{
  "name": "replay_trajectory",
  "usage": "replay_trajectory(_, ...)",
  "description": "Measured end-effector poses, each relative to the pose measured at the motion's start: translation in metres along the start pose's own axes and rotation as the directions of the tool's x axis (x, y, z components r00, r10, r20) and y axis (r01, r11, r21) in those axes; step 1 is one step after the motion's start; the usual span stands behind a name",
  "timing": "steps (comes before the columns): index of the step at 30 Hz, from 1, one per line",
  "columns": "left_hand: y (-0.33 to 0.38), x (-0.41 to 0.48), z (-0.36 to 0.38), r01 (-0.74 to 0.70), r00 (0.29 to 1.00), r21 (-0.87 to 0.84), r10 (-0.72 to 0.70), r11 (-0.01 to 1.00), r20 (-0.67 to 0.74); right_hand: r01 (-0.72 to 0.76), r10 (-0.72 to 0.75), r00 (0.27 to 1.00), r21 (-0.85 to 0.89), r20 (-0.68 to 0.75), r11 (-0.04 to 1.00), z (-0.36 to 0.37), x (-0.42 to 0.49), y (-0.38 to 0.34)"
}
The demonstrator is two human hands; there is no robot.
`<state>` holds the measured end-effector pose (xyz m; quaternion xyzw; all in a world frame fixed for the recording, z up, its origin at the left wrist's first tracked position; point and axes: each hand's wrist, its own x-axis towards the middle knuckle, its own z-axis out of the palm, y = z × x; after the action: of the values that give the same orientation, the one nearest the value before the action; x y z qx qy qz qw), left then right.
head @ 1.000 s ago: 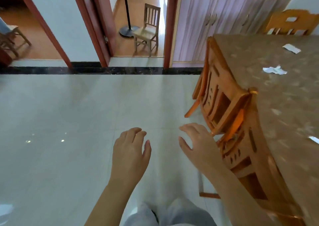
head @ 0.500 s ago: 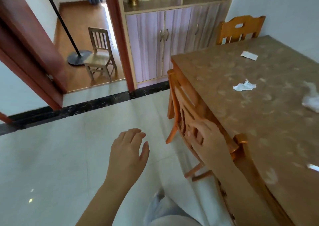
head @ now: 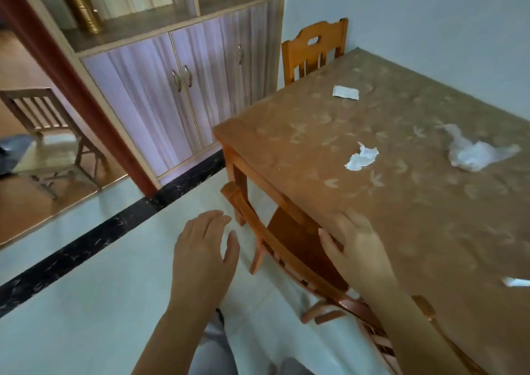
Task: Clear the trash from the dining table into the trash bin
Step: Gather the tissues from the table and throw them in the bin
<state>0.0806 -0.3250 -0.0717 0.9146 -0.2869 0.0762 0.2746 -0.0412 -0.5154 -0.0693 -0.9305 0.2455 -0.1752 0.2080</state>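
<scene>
Filling the right half of the frame now, the worktop (head: 430, 202) shows far more of its patterned brown cover than half a second ago, when it sat further right and the doorway took up more of the view. Four bits of trash lie on it: a crumpled tissue (head: 362, 157) near the middle, a flat white paper (head: 345, 92) further up toward the far chair (head: 314, 50), a larger crumpled white wad (head: 476, 152) at the right, and a small white scrap (head: 516, 282) at the right edge, cut off by the frame. The right hand (head: 358, 248), earlier over the near chair's back, now hovers at the worktop's near edge, fingers loosely spread, holding nothing. The left hand (head: 203, 257) hangs over the pale floor (head: 86, 288) at lower centre, much as before, fingers open and empty. The near chair (head: 286, 248) stands tucked under the worktop between the hands. The cabinet (head: 172, 88) fills the upper left. No trash bin is in view.
</scene>
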Motion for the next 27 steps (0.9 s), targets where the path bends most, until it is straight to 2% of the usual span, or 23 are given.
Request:
replay_trajectory(6, -0.047, 0.117, 0.024, -0.208, 0.969, -0.148, 0.225, 0.967, 0.104, -0.155, 0.149, 0.987, -0.106, -0.055, 0.982, 0.042, 0.078, -0.016)
replay_trajectory(12, -0.103, 0.229, 0.04, -0.417, 0.879, -0.244, 0.457, 0.876, 0.138, -0.294, 0.281, 0.953, -0.113, -0.114, 0.949, 0.089, 0.171, -0.06)
replay_trajectory(19, -0.129, 0.332, 0.092, -0.454, 0.835, -0.282, 0.514, 0.845, 0.195, -0.383, 0.366, 0.919, -0.111, -0.146, 0.917, 0.136, 0.25, -0.074)
replay_trajectory(27, -0.1, 0.398, 0.149, -0.6, 0.64, -0.356, 0.697, 0.716, 0.322, -0.599, 0.568, 0.786, -0.075, -0.245, 0.797, 0.158, 0.288, -0.024)
